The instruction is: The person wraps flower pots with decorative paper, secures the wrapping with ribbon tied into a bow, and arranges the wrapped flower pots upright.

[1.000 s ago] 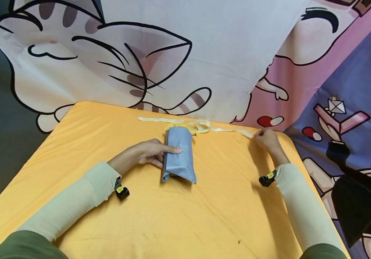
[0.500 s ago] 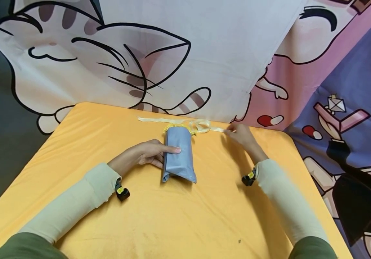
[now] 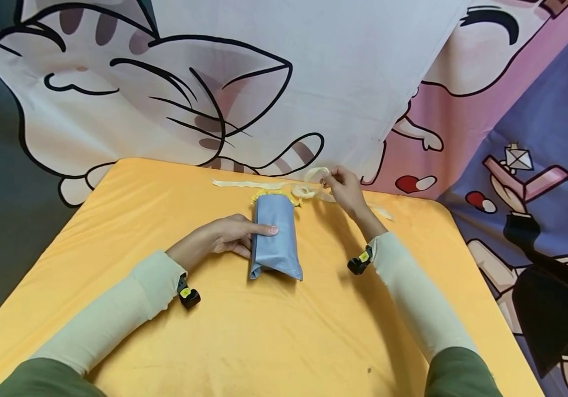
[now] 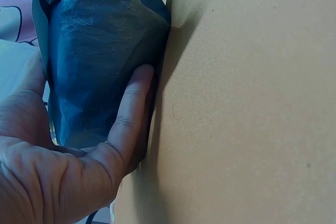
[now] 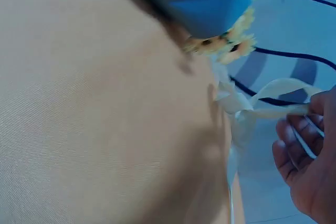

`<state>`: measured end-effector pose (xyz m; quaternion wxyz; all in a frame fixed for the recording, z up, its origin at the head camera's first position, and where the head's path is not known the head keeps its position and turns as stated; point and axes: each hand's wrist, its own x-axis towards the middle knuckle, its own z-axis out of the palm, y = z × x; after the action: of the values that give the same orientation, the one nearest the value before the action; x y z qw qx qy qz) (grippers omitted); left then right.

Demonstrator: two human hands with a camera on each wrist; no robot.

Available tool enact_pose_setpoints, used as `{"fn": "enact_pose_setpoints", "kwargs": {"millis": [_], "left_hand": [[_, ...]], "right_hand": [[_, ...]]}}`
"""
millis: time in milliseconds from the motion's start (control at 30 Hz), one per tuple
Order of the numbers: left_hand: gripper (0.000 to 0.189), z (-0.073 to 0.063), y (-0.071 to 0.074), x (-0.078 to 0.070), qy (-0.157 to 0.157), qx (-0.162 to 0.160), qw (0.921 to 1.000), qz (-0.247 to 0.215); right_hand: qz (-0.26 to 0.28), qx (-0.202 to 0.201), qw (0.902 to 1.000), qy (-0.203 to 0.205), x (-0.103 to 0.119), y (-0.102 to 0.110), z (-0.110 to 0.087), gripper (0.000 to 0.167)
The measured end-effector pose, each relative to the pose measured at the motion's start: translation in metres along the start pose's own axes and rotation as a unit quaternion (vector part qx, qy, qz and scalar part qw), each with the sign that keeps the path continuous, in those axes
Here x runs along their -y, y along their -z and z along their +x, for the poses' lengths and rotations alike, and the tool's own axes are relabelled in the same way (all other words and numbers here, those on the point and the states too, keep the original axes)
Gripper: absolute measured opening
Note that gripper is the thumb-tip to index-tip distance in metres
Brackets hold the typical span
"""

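A bundle of small yellow flowers (image 3: pixel 260 194) in blue-grey wrapping paper (image 3: pixel 278 245) lies on the table, blossoms toward the wall. My left hand (image 3: pixel 229 234) grips the wrapped bouquet from its left side, thumb across the top; the left wrist view shows fingers along the paper (image 4: pixel 94 56). Beyond the blossoms runs a cream ribbon (image 3: pixel 244 183), its middle gathered in loops. My right hand (image 3: pixel 346 190) pinches one raised loop of it. In the right wrist view the gathered ribbon (image 5: pixel 239 103) sits close by the flowers (image 5: pixel 237 48), and a strand crosses the palm.
A yellow cloth (image 3: pixel 264 336) covers the table. Behind it hangs a white cartoon cat backdrop (image 3: pixel 353 66), with a pink and purple printed cloth (image 3: pixel 532 138) on the right. A ribbon tail (image 3: pixel 382 212) lies right of the right hand.
My right hand has moved left from the ribbon's right end to its middle and lifted a loop. The ribbon's right tail now lies free. My left hand keeps its hold on the bouquet.
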<state>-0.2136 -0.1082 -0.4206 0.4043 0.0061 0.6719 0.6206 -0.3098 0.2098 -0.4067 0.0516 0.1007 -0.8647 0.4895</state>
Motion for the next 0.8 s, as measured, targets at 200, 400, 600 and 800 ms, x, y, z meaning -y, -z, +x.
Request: {"fn": "enact_pose_setpoints", "kwargs": {"millis": [200, 400, 600, 800], "left_hand": [[0.058, -0.001, 0.001, 0.0, -0.001, -0.002, 1.0, 0.008], [0.056, -0.001, 0.001, 0.0, -0.002, -0.004, 1.0, 0.008], [0.058, -0.001, 0.001, 0.0, -0.004, -0.002, 1.0, 0.006], [0.058, -0.003, 0.0, 0.001, -0.005, -0.004, 1.0, 0.003]], "right_hand": [[0.094, -0.003, 0.9953, 0.025, 0.009, 0.012, 0.0, 0.029], [0.047, 0.06, 0.9968, -0.021, 0.009, 0.022, -0.001, 0.031], [-0.168, 0.125, 0.9752, -0.072, 0.002, 0.036, -0.003, 0.034], [-0.007, 0.106, 0.9846, -0.139, -0.012, 0.052, -0.006, 0.03]]}}
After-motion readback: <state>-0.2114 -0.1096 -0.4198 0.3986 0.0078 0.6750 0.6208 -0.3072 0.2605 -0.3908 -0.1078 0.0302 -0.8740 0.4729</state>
